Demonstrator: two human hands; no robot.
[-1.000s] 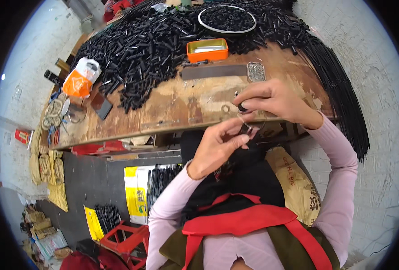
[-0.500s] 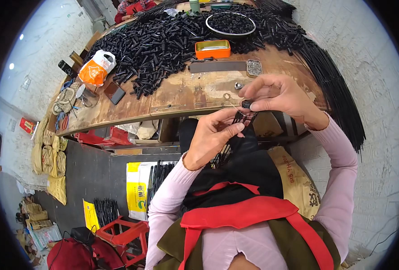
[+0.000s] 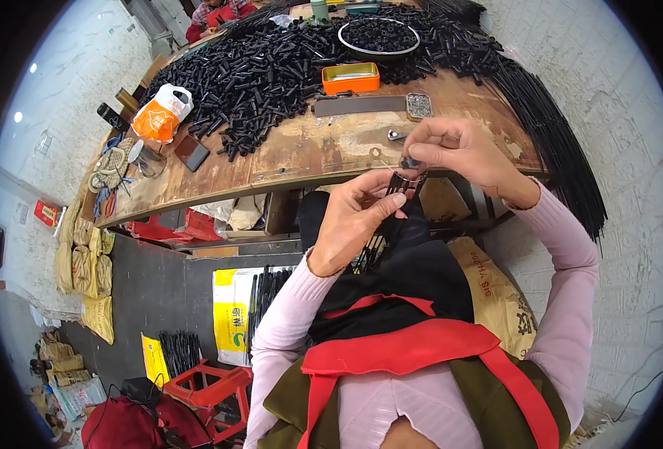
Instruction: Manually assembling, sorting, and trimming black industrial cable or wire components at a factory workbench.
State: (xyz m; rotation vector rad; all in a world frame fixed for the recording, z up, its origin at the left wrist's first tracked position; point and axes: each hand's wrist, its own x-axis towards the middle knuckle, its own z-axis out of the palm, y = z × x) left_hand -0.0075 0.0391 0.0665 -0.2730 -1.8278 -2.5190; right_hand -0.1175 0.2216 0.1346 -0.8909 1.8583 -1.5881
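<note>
My left hand (image 3: 352, 221) is closed around the upper end of a bundle of thin black ribs (image 3: 407, 182), held upright over my lap. A thin light wire loops near the top of the ribs. Just above them, my right hand (image 3: 462, 156) pinches a small dark round piece (image 3: 410, 162) between thumb and fingers. A narrow gap shows between that piece and the rib ends. The lower part of the bundle runs down past my left hand and is partly hidden. A small metal part (image 3: 396, 136) lies on the table beside my right fingers.
The wooden table (image 3: 301, 153) bears a heap of black tubular parts (image 3: 249, 82), an orange tin (image 3: 351, 78), a small tray of metal bits (image 3: 419, 106) and a round basin (image 3: 346, 43). Long black rods (image 3: 563, 142) hang over its right edge. A red stool (image 3: 219, 389) stands lower left.
My right hand has lifted the small dark piece slightly up off the rib ends. My left hand keeps its grip on the bundle. The whole view has shifted a little.
</note>
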